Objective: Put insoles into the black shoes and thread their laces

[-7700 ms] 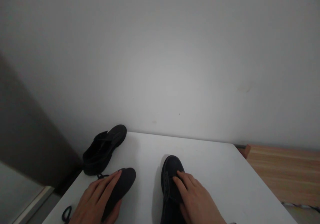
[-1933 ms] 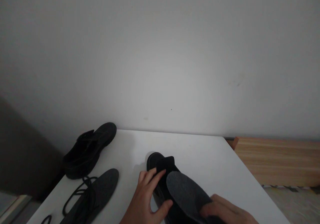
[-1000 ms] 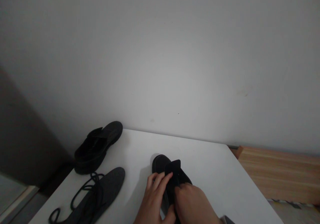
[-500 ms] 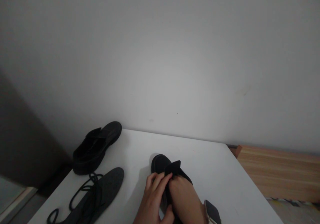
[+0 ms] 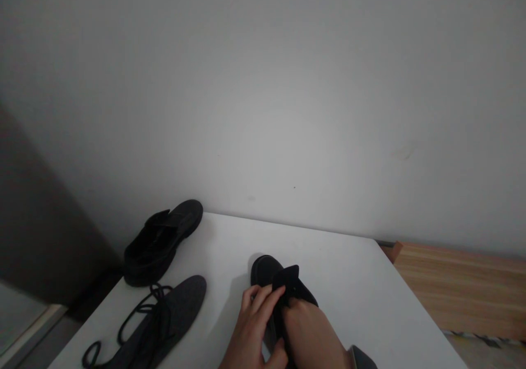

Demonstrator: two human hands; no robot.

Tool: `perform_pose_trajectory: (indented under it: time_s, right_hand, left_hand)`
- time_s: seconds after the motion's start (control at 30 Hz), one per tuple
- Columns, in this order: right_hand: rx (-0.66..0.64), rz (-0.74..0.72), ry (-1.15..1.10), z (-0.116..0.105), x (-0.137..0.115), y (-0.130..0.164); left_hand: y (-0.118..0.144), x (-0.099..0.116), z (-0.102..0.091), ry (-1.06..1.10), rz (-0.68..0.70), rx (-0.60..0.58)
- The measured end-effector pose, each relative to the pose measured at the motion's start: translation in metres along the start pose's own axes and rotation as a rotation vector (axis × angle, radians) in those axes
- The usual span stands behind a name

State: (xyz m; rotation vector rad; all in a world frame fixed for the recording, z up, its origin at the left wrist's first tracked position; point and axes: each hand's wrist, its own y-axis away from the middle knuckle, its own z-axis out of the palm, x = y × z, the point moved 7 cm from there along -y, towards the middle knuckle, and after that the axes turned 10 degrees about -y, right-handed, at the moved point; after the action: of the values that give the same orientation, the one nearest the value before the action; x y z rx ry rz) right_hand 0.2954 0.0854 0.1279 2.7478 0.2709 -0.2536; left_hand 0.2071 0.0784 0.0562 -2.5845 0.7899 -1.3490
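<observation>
From the head view I see both hands at the near edge of the surface (image 5: 353,281), a smooth white matt top. My left hand (image 5: 255,330) lies with its fingers curled over the side of a black shoe (image 5: 267,267), matt and suede-like with a rounded toe pointing toward the far edge; its stiff tongue (image 5: 286,277) stands lifted. My right hand (image 5: 312,339) is pushed into the shoe's opening, its fingers hidden inside, so I cannot tell what they grip; a dark watch (image 5: 364,358) on that wrist is cut off at the frame's bottom. The two hands touch each other at the shoe. Toward the near left corner lies a flat, dark grey, felt-like insole (image 5: 181,308) with a rounded tip, its heel end cut off by the frame; a thin black lace (image 5: 135,322) loops loosely across it. At the far left corner sits a second black shoe (image 5: 164,240), low and open, its inside too dark to make out. Behind the surface rises a plain pale grey wall (image 5: 263,84); to the right stands a light wood-grain board (image 5: 460,287), and to the left a dim brown panel (image 5: 36,221).
</observation>
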Motion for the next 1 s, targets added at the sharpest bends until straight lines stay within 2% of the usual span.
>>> perform_pose_trajectory:
  time_s: [0.1,0.33,0.6,0.77,1.0]
  right_hand:
    - [0.017,-0.006,-0.004,0.004,0.002,-0.002]
    - [0.085,-0.060,-0.029,0.008,0.003,-0.011]
    - [0.077,-0.053,-0.038,0.009,0.004,-0.015]
    - [0.026,-0.066,-0.075,0.005,0.005,-0.003]
    - [-0.060,-0.118,-0.254,-0.019,0.013,0.028]
  left_hand:
    - [0.001,-0.001,0.002,-0.002,0.008,0.001]
    - [0.001,0.017,-0.014,0.047,0.007,0.002]
    - [0.002,0.016,-0.014,0.063,-0.006,-0.003]
    - [0.003,0.009,-0.010,0.059,-0.007,0.007]
    - [0.004,-0.002,-0.001,0.036,0.065,0.038]
